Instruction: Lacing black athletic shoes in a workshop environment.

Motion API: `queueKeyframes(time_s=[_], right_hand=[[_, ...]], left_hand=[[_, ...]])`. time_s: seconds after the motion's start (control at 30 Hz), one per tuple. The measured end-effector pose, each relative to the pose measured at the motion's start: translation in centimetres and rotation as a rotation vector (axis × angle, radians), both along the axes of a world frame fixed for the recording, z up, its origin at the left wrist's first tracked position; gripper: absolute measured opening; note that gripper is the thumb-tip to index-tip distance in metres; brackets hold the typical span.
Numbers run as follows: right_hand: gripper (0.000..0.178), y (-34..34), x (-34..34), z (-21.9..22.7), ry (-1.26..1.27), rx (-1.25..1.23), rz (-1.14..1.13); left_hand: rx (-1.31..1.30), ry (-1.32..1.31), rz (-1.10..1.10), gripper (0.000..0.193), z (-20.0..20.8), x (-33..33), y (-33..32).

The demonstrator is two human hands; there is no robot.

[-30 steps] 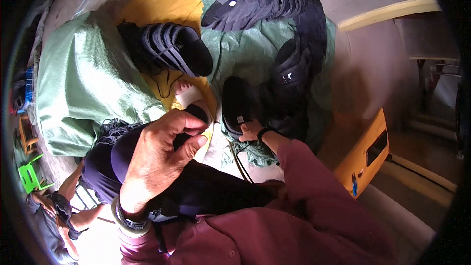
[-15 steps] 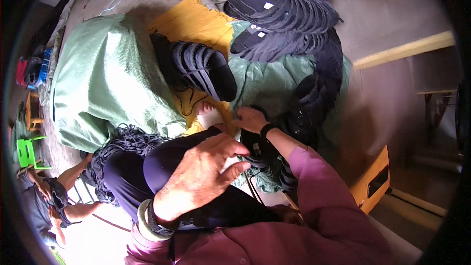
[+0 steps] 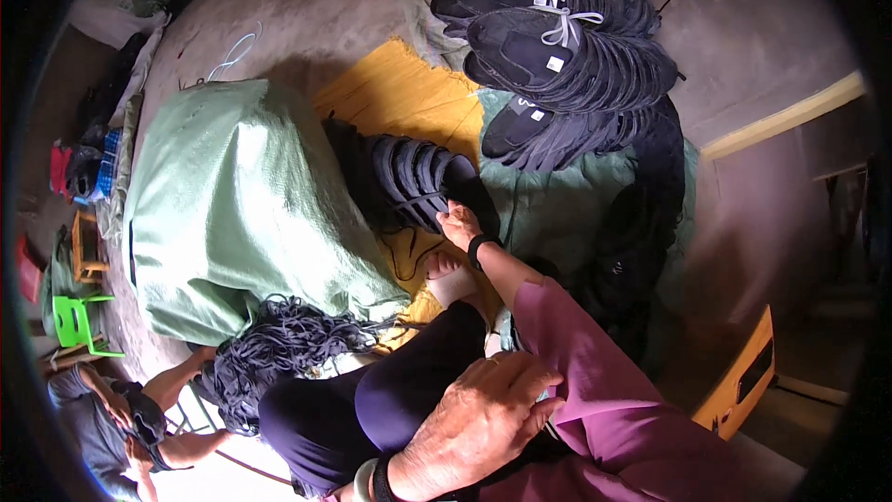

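Observation:
My right hand (image 3: pixel 460 226) reaches forward, its fingers curled at the near edge of the outermost black shoe upper (image 3: pixel 472 191). That piece ends a nested stack of grey-black shoe uppers (image 3: pixel 409 172), which lies on a yellow woven sheet (image 3: pixel 400 84). Close to my lap, my left hand (image 3: pixel 483 416) is closed, thumb against the fingers, beside my right sleeve. A small pale bit shows by its fingertips; what it is I cannot make out. Dark laces (image 3: pixel 400 260) trail from the stack.
Larger bundles of black shoe uppers (image 3: pixel 567 46), one tied with a pale cord, are piled at the far right. A green woven sack (image 3: pixel 232 214) stands left. Dark cords (image 3: pixel 279 353) heap beside my knee. Another person (image 3: pixel 121 428) sits at lower left near a green chair (image 3: pixel 79 321).
My right hand has moved from the dark pieces by my leg up to the stack's near edge. My left hand has dropped lower and to the right. The view has shifted.

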State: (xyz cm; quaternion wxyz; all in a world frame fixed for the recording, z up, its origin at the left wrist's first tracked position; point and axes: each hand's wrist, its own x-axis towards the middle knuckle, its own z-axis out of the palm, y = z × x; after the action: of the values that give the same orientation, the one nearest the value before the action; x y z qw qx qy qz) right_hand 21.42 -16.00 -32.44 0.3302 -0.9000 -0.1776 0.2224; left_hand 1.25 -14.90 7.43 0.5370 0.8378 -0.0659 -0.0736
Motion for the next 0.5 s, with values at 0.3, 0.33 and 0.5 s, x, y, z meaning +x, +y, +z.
queueKeyframes(time_s=[0.3, 0.33, 0.5], right_hand=[[0.048, -8.5, 0.3, 7.0, 0.388, 0.302, 0.083], [0.045, -9.6, -0.5, 8.2, 0.331, 0.248, 0.051], [0.041, -14.6, -2.7, 13.2, 0.447, 0.478, 0.121]], left_hand=[[-0.013, -0.047, -0.088, 0.024, -0.3, 0.3, -0.1], [-0.007, -0.017, -0.065, 0.022, -0.2, 0.1, -0.2], [-0.007, -0.045, -0.041, 0.023, -0.2, 0.0, -0.6]])
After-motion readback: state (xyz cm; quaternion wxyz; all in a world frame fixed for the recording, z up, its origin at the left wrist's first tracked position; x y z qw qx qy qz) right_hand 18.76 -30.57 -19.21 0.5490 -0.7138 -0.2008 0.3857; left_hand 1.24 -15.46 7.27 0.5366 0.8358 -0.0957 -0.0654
